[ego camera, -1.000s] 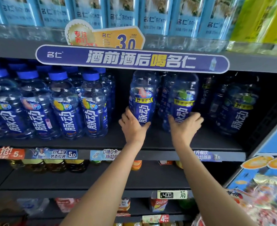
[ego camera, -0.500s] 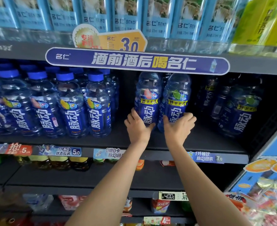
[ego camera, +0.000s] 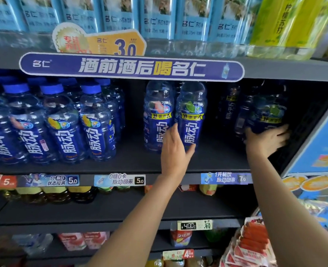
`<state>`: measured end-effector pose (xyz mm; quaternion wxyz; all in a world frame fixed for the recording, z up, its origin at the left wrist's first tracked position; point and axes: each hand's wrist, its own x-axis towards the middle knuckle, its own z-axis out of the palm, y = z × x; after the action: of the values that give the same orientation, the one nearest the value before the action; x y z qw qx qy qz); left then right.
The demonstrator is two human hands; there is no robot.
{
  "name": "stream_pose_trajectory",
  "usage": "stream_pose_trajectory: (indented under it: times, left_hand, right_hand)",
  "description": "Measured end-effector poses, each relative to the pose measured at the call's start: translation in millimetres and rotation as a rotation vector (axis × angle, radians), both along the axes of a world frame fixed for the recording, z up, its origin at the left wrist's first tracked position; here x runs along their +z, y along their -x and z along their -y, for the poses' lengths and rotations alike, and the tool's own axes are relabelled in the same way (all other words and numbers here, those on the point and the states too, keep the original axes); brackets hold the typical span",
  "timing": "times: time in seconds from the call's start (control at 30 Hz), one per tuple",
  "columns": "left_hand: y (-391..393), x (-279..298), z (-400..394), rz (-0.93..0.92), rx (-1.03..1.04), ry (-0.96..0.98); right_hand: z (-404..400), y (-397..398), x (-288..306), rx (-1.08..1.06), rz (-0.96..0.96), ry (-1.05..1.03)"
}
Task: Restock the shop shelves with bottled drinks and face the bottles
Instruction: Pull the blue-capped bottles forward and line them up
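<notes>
Two blue-labelled drink bottles stand side by side on the dark middle shelf [ego camera: 217,162]: a peach-label bottle [ego camera: 155,114] and a lime-label bottle [ego camera: 193,114]. My left hand [ego camera: 175,151] rests against them with straight fingers, its index finger lying up the gap between them and its thumb at the lime bottle's base. Further right and deeper in the shelf stands another lime-label bottle [ego camera: 267,114] among darker bottles. My right hand [ego camera: 265,140], blurred, cups that bottle's base, with the thumb on its left and the fingers on its right.
A faced block of smaller blue-capped bottles [ego camera: 63,124] fills the shelf's left. A purple banner [ego camera: 132,66] hangs over the bottle tops. Light-blue bottles [ego camera: 159,18] line the shelf above. Price tags [ego camera: 120,180] run along the shelf edge. Snack packs [ego camera: 255,243] hang at lower right.
My right hand let go of the middle lime bottle and moved right to the deeper lime bottle. My left hand slid from the peach bottle to the gap between the two front bottles.
</notes>
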<state>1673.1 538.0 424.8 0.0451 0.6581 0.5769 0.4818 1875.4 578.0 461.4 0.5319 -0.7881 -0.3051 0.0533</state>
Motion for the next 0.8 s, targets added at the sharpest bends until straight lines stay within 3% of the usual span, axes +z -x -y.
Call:
stream_pose_trajectory:
  times: [0.1, 0.33, 0.57, 0.8]
  left_hand:
    - [8, 6, -5, -0.105, -0.014, 0.085]
    - [-9, 9, -10, -0.180, 0.108, 0.143]
    - [-2, -5, -16, -0.206, 0.098, 0.070]
    - [-9, -25, -24, -0.271, 0.227, -0.068]
  right_hand:
    - [-3, -15, -6, 0.044, -0.127, 0.055]
    - [1, 31, -20, 0.128, 0.021, 0.019]
    - [-36, 78, -14, 0.265, 0.109, 0.078]
    - [-40, 49, -23, 0.440, 0.249, 0.163]
